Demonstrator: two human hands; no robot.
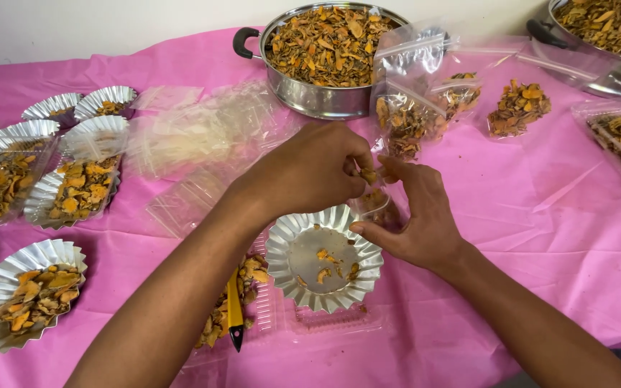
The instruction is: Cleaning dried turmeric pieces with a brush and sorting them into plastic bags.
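My left hand (310, 171) pinches dried orange slices (368, 174) over the mouth of a small clear plastic bag (376, 205). My right hand (418, 215) holds that bag open from the right side, fingers curled on its rim. Just below the hands sits a fluted foil tray (292, 241) with only a few orange pieces left in it. The tray rests on a clear plastic container (325, 320). Under my left forearm lies a yellow-and-black utility knife (235, 316) beside a heap of dried slices (253, 273).
A steel pot (310, 97) full of dried slices stands at the back, a second pot (598, 72) at the top right. Filled clear bags (415, 115) lie right of the pot. Filled foil trays (26, 294) and bagged trays (80, 187) line the left. Empty clear bags (203, 136) cover the pink tablecloth (540, 215).
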